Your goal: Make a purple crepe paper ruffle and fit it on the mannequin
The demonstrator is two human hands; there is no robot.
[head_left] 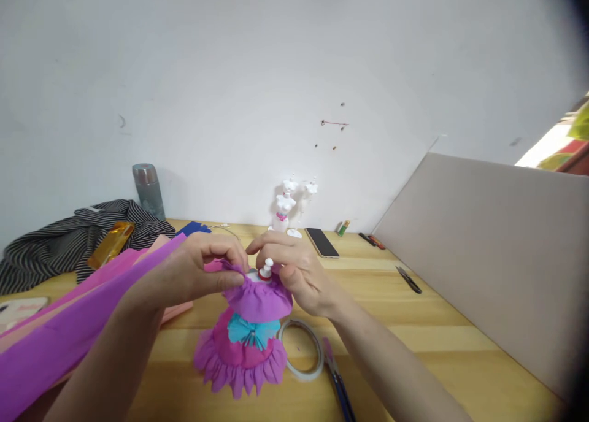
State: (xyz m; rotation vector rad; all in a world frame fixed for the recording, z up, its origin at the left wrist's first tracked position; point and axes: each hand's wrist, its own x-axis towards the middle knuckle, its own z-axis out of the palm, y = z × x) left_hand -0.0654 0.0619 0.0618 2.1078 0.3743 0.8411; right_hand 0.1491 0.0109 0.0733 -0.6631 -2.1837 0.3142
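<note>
Head view: both forearms are seen entering from the lower edge and converging at mid-frame over the wooden table (pixel 414 324). The left hand (pixel 202 268) is held palm-down, wrist slightly raised, thumb and forefinger pinched shut on the upper edge of the purple crepe bodice (pixel 257 300). The right hand (pixel 297 273) is set opposite, fingers curled and closed on the other side of the same bodice, just beside the white neck knob (pixel 267 267). The bodice is wrapped round a small dress form (pixel 248 342), which stands upright on the table between the two wrists, with a pink skirt, purple ruffle and blue bow below. A tape roll (pixel 301 348) lies flat just right of the skirt, with scissors (pixel 338 385) next to it. Pink and purple crepe sheets (pixel 69 330) are noted under the left forearm. Two white dress forms (pixel 285 207) and a phone (pixel 322 242) are recorded by the wall.
</note>
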